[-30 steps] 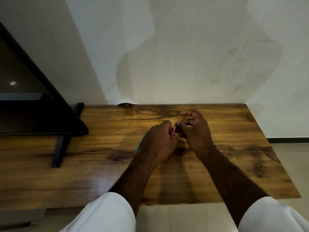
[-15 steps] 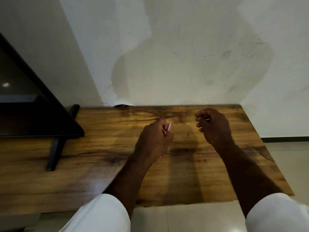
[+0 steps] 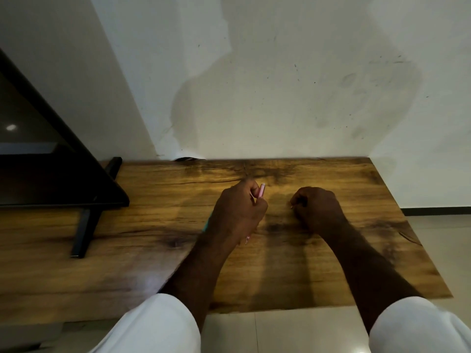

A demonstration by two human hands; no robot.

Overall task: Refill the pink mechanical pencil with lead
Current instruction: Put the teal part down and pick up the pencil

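Observation:
My left hand [image 3: 237, 212] is closed around the pink mechanical pencil [image 3: 261, 190], held nearly upright. Its top end sticks out above my fingers and its tip shows below my palm. A teal object [image 3: 207, 223], partly hidden, peeks out at the left edge of that hand. My right hand [image 3: 318, 207] rests as a fist on the wooden table [image 3: 163, 225], a short way right of the pencil. A small pale thing shows at its fingertips; I cannot tell what it is.
A black screen [image 3: 46, 159] on a black stand [image 3: 84, 225] takes up the table's left side. A white wall runs along the back edge. The table's right edge [image 3: 413, 225] drops to a tiled floor.
My hands were together at the pencil's top, then my right hand pulled away to the right and has now lowered onto the table. The left hand keeps the pencil.

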